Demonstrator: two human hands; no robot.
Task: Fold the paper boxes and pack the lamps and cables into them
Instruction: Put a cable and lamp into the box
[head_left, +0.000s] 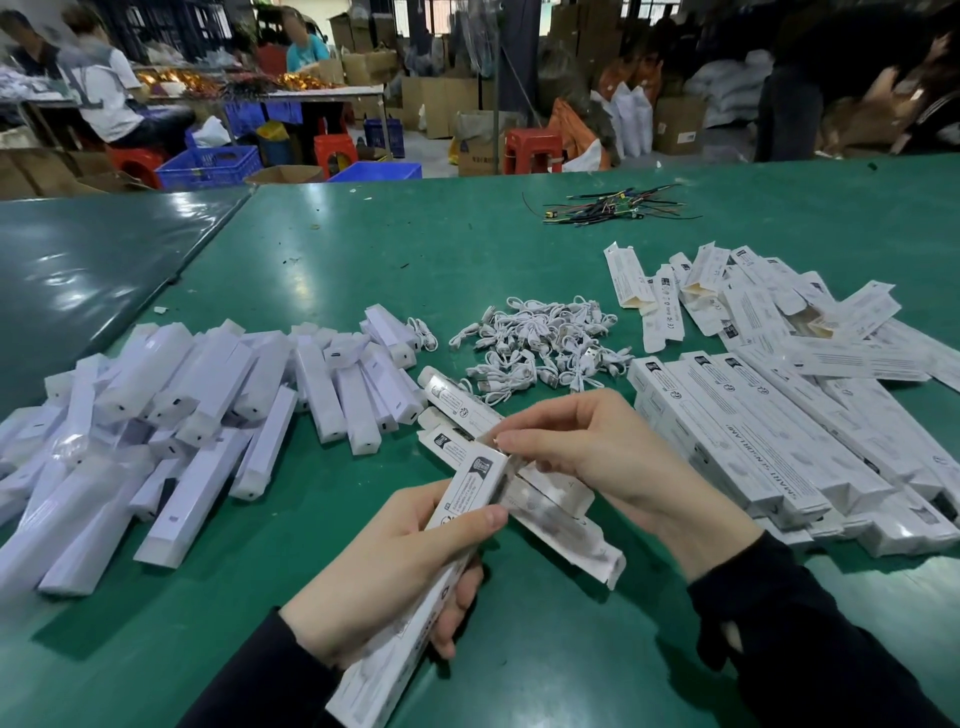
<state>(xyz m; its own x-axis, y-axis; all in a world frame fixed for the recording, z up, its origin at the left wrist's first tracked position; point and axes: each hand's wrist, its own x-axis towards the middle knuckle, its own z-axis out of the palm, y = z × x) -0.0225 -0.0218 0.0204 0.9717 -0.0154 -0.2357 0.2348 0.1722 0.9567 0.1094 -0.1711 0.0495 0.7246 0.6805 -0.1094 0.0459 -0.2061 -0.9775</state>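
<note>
My left hand (387, 571) grips a long white printed paper box (467, 488) around its middle, tilted with its top end up and away from me. At that top end my right hand (582, 457) pinches the box's flap between thumb and fingers. Under my hands lie a few flat unfolded boxes (566, 535) on the green table. A heap of white lamps in plastic sleeves (208, 410) covers the left side. Coiled white cables (545, 348) are piled in the middle, beyond my hands.
Folded and flat white boxes (789, 415) are stacked on the right. A bundle of coloured wires (618, 208) lies farther back on the green table (363, 249). Beyond the table's far edge are people at benches, blue crates, red stools and cardboard cartons.
</note>
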